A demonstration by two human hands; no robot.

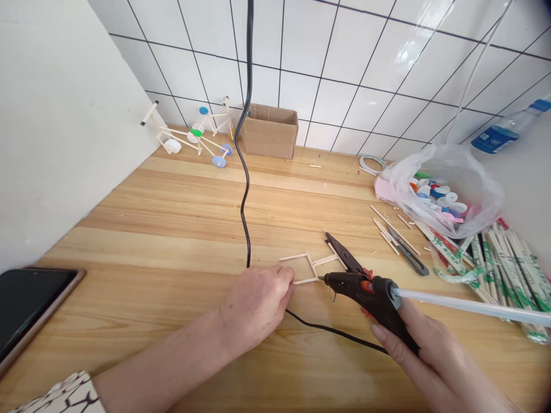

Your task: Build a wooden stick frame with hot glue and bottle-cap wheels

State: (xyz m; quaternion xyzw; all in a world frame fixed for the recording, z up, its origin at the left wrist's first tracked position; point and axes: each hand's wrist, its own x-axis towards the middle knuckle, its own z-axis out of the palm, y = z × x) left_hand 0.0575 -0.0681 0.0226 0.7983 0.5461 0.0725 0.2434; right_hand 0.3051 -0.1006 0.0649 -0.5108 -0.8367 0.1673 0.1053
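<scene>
Black hot glue gun (pixel 365 292) sits clamped in the right hand (pixel 430 350), with a translucent glue stick (pixel 473 304) running out its back toward the right of the frame. Its nozzle points left, ending just beside a small frame of wooden sticks (pixel 307 268) at lower centre, whose long axis lies roughly left to right on the wooden worktop (pixel 129 258). Nearer still, the left hand (pixel 256 304) has its fingers together against the frame's left end, though whether they grip it cannot be told.
</scene>
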